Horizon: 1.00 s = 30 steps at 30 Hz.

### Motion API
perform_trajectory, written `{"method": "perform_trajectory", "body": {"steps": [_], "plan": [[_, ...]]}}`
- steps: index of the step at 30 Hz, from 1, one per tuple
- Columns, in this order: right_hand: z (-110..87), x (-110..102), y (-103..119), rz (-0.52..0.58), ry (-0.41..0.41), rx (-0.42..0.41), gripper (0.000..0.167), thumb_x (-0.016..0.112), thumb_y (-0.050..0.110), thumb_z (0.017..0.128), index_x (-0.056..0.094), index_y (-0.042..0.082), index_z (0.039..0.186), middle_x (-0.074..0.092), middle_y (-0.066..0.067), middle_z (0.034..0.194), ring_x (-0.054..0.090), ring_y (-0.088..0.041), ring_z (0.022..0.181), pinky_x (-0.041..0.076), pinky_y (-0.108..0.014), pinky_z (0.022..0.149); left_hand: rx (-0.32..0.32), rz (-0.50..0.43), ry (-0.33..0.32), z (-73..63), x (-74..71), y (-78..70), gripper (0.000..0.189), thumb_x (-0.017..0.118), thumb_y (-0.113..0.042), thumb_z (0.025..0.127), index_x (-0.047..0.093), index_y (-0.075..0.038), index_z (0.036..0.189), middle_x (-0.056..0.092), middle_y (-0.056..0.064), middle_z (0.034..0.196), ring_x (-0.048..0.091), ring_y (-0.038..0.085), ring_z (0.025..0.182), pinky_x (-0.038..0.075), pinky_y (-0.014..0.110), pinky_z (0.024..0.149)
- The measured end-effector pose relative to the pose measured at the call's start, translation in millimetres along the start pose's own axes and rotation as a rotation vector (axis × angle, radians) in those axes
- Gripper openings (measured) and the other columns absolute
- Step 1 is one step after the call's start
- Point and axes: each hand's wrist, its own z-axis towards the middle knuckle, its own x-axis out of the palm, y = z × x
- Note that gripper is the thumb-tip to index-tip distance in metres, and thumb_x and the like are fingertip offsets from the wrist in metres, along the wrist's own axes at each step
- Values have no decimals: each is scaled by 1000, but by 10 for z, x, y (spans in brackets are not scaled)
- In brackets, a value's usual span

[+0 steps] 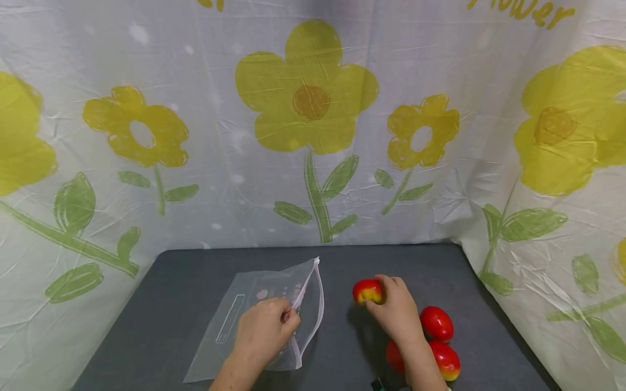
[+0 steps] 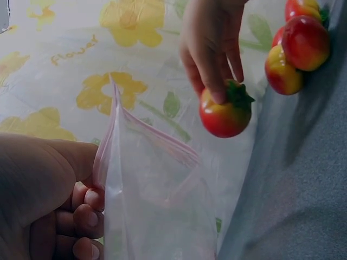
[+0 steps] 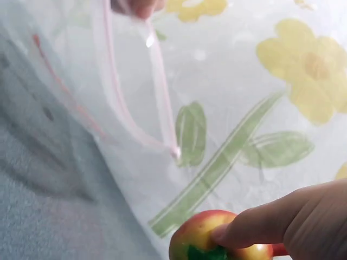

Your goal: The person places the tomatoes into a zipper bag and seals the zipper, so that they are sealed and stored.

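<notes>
My left hand point(image 1: 266, 328) pinches one lip of a clear zip bag point(image 1: 230, 312) between thumb and fingers. The bag's pink-edged mouth stands apart and faces right. In my right hand point(image 1: 397, 312) is a red-and-yellow tomato point(image 1: 367, 291), held by the fingertips above the table to the right of the bag's mouth. Its green leafy top point(image 2: 238, 96) shows in the left wrist view. In the right wrist view, the thumb point(image 3: 260, 225) presses on the tomato's side, with the bag mouth point(image 3: 116, 92) beyond it.
Several more tomatoes point(image 1: 437, 324) lie together on the dark grey table point(image 1: 195, 277), beside and partly behind the right forearm. A small dark object point(image 1: 377, 385) shows at the bottom edge. A flower-printed cloth point(image 1: 220, 179) hangs behind and at the sides.
</notes>
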Motion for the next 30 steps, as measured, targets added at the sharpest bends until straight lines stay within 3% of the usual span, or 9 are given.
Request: {"method": "perform_trajectory", "body": {"steps": [11, 17, 23, 30], "plan": [[-95, -124, 217, 126, 13, 34, 56, 87, 23, 80, 64, 6, 129, 61, -11, 123, 60, -28, 106, 53, -47, 87, 15, 4, -8, -9, 7, -11, 34, 66, -16, 78, 39, -25, 58, 34, -16, 60, 32, 3, 51, 27, 25, 44], [-160, -87, 345, 197, -21, -23, 54, 89, 23, 79, 66, 6, 125, 64, -8, 117, 64, -25, 103, 54, -46, 91, 17, 7, -8, -10, 9, -18, 34, 65, -15, 77, 38, -24, 58, 33, -15, 60, 30, 4, 51, 27, 25, 45], [-201, 20, 441, 240, 7, -75, 54, 89, 24, 78, 66, 8, 124, 65, -5, 116, 65, -23, 102, 55, -43, 89, 15, 9, 4, -4, 25, -18, 34, 64, -14, 77, 38, -24, 57, 31, -14, 59, 30, 4, 50, 26, 25, 45], [-254, 156, 517, 268, 19, -211, 52, 90, 19, 77, 66, 12, 123, 65, -2, 116, 66, -20, 101, 57, -40, 87, -7, 17, 38, 11, 27, -35, 33, 64, -17, 79, 40, -24, 57, 31, -12, 58, 31, 6, 49, 27, 25, 45]]}}
